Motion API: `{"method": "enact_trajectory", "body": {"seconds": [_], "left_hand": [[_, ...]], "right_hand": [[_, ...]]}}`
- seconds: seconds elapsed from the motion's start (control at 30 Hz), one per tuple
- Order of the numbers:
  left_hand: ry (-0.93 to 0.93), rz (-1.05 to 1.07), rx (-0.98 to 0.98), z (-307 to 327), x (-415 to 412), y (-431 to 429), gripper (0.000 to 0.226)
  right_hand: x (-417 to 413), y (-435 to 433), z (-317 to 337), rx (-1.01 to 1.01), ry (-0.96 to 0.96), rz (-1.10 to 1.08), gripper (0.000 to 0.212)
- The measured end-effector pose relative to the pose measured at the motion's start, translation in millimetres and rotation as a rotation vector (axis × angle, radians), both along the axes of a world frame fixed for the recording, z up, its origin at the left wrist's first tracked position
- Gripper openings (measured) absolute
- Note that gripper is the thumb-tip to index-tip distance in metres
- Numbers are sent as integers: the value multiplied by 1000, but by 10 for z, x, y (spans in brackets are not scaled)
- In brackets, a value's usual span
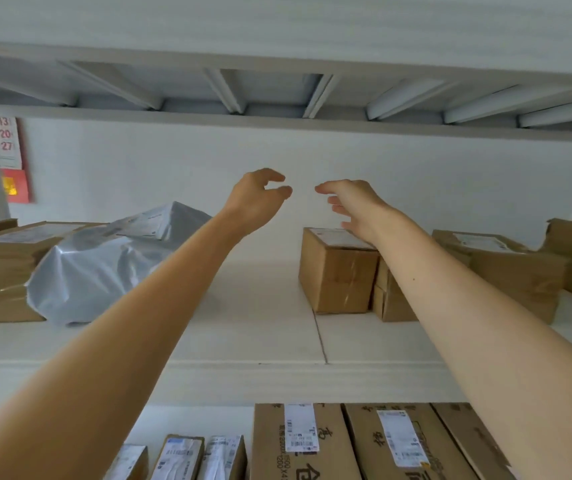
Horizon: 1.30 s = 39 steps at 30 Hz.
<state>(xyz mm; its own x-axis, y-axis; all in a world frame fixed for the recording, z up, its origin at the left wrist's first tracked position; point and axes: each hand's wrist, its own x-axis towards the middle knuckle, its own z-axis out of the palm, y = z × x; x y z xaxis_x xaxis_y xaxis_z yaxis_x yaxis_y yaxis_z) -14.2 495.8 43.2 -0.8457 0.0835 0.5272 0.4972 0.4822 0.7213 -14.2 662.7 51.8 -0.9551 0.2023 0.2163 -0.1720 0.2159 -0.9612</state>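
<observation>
Both my arms reach up over a white shelf (249, 344). My left hand (258, 199) hangs in the air above the bare middle of the shelf, fingers loosely curled, holding nothing. My right hand (353, 206) is level with it, fingers spread and relaxed, just above the top of a small cardboard box (336, 275) with a white label. The two hands are close together and do not touch. A grey plastic mailer bag (104, 268) lies to the left of my left arm.
Flat cardboard parcels (0, 271) are stacked at the far left, more boxes (513, 268) at the right. The shelf above (277, 95) hangs low overhead. Labelled cartons (301, 441) fill the shelf below. A red calendar (12, 161) hangs on the wall.
</observation>
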Motion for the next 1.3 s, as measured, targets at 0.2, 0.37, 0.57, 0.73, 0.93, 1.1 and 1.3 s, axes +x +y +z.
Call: {"method": "enact_trajectory", "body": {"seconds": [0.2,0.37,0.57,0.73,0.93,1.1,1.3], "left_hand": [[-206,34,-130,-388,-105,530,48],[-549,21,-29,-640,-152,711,68],[-777,-21,139,-784,-314,609,82],[-853,-192,481,-886,-300,489,75],[-880,-384,719,-1001,-380,308,76],[-733,-424,859,-929,-520,107,73],[-513,-281,794,-880,-686,-84,53]], "right_hand": [[-8,461,-202,240,-88,-41,45],[-112,606,-327,324,-91,-23,32],[-81,516,-333,465,-75,1,41],[-106,361,-355,410,-2,-16,3],[-170,98,-410,101,116,19,21],[-291,-130,-410,-85,257,65,28],[-526,-258,-702,-33,347,-54,31]]}}
